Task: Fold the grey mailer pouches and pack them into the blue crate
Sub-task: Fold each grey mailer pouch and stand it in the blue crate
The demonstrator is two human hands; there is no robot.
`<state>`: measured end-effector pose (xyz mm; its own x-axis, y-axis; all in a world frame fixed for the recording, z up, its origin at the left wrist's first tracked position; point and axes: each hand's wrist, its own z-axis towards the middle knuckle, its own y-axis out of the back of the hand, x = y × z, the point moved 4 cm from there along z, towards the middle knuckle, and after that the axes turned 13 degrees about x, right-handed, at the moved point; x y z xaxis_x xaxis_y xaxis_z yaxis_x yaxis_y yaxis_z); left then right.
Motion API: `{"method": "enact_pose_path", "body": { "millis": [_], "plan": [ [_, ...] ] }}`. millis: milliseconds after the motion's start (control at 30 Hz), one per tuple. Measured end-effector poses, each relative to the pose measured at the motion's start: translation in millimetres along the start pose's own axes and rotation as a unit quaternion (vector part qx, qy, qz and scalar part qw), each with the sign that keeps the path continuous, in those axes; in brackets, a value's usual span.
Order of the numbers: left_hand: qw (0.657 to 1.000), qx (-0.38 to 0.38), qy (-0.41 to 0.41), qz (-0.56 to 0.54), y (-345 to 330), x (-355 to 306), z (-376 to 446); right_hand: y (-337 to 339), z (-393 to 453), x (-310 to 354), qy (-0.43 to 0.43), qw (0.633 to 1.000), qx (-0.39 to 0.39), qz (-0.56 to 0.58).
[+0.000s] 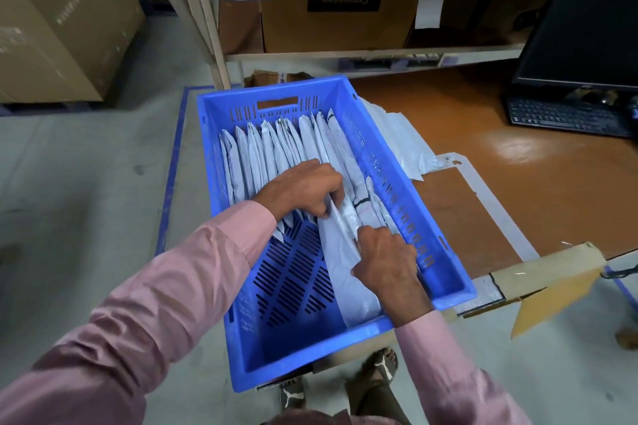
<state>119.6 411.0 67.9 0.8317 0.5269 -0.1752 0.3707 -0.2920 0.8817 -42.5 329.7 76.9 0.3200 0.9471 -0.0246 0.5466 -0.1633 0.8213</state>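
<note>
Grey concrete floor with blue tape lines, cream metal shelving (207,10) holding brown cardboard boxes (331,24) behind. Orange-brown laminate counter (518,155) at right, carrying a black monitor (587,28) and black keyboard (566,117) at its far right corner. Blue perforated plastic crate (445,283) at the counter's left edge, overhanging the near edge. Row of folded grey plastic mailer pouches (262,152) standing on edge in the crate's far half. Left hand (303,190), fingers curled, pressed on the row and pinching the top of one grey pouch (341,252) lying in the crate's near right part. Right hand (386,262), fingers curled, gripping that same pouch's right edge. Unfolded grey mailers (404,141) flat on the counter just beside the crate's right wall. Pink sleeves (138,286) on both arms.
</note>
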Motion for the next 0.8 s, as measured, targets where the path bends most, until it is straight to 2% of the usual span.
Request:
{"method": "enact_pose_path", "body": {
  "millis": [167,333,467,667,800],
  "plan": [
    [1.000,0.024,-0.017,-0.006,-2.1,-11.8,0.3,-1.6,1.0,-2.3,0.005,1.000,0.030,0.001],
    [0.999,0.034,-0.011,0.006,-5.7,-12.6,2.1,-2.9,2.7,1.4,-0.005,0.999,0.019,-0.035],
    [0.998,0.013,-0.034,-0.043,1.0,-11.2,-1.8,-2.7,1.4,-2.8,0.004,0.999,0.034,0.024],
    [0.993,-0.023,-0.065,-0.095,7.5,-9.1,-2.3,5.6,-1.5,-2.5,-0.007,0.995,-0.045,0.089],
    [0.994,-0.051,-0.056,-0.084,4.7,-6.9,1.7,5.2,1.5,-4.9,-0.019,0.995,-0.048,0.082]
  ]
}}
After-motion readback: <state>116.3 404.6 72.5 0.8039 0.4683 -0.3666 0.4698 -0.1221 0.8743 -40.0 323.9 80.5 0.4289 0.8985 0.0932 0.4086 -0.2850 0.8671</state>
